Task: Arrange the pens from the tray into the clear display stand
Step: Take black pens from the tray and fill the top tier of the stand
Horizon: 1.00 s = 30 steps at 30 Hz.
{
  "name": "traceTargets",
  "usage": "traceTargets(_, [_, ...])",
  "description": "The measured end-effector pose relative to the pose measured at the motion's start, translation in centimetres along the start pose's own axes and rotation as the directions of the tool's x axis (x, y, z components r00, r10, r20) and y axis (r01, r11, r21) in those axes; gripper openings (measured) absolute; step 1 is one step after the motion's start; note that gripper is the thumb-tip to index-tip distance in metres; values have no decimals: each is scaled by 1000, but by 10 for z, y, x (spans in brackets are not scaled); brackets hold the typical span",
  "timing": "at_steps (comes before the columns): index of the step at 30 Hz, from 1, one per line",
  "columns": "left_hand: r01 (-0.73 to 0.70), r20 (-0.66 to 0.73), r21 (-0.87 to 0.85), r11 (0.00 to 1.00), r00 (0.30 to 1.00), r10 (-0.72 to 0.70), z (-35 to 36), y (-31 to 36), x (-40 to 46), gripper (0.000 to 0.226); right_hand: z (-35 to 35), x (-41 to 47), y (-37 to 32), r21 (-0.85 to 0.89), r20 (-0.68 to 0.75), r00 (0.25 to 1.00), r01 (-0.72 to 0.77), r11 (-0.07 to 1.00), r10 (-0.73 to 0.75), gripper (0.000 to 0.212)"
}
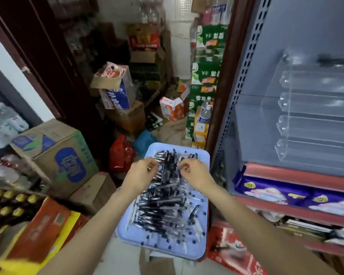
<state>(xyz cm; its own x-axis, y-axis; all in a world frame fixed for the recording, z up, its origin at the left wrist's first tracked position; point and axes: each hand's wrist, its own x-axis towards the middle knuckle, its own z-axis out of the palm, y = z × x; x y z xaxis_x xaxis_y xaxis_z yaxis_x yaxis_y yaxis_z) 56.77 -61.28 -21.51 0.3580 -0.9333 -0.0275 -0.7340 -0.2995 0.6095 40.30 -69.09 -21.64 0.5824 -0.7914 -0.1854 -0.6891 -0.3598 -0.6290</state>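
Low in the middle, a pale blue tray (199, 155) heaped with black-and-clear pens (165, 203), lying crisscross in a loose pile that fills most of it. Over the far end of the pile, both hands side by side. Left hand (141, 173) with fingers curled down onto the pens, thumb and forefinger pressed together in a pinch, apparently on a pen at the heap's edge; exact pen hard to tell through the blur. Right hand (195, 173) likewise curled, fingertips drawn together at the top of the pile, grip closed on one or more pens, though too smeared to say how many. Bare forearms reaching in from the bottom edge.

To the right, up on a grey shelf (252, 139), the clear display stand (310, 120): stepped transparent troughs one above another, well apart from the tray, something dark and blurred at its top tier.

Below that shelf, purple packets (266, 191) in a row. Left of the tray, a cardboard box with blue print (68, 161); beyond the tray, a red bag (121, 153) and stacked green cartons (207, 76) among more boxes on the floor.
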Motion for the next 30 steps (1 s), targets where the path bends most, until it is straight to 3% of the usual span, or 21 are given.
traceTargets(5, [-16,203,31,999,979,9,9,-52,-7,19,42,-5,0,-71,31,990,-135,988,137,34])
traceTargets(11, [-110,325,145,983,944,58,25,-82,-8,30,69,-8,4,-190,69,986,-135,973,150,46])
traceTargets(19, [-115,281,272,955,959,35,31,-106,-1,24,76,-1,11,-225,-30,988,-156,962,154,26])
traceTargets(25, [7,197,-163,987,980,25,26,-114,1,6,74,8,12,-215,-94,976,-210,954,194,22])
traceTargets(28, [89,167,-371,924,986,-28,17,-110,-2,8,74,11,12,-234,-124,967,-248,940,224,22])
traceTargets(30, [145,127,-542,828,988,-90,10,-103,-2,6,73,13,9,-236,-118,964,-259,937,237,23])
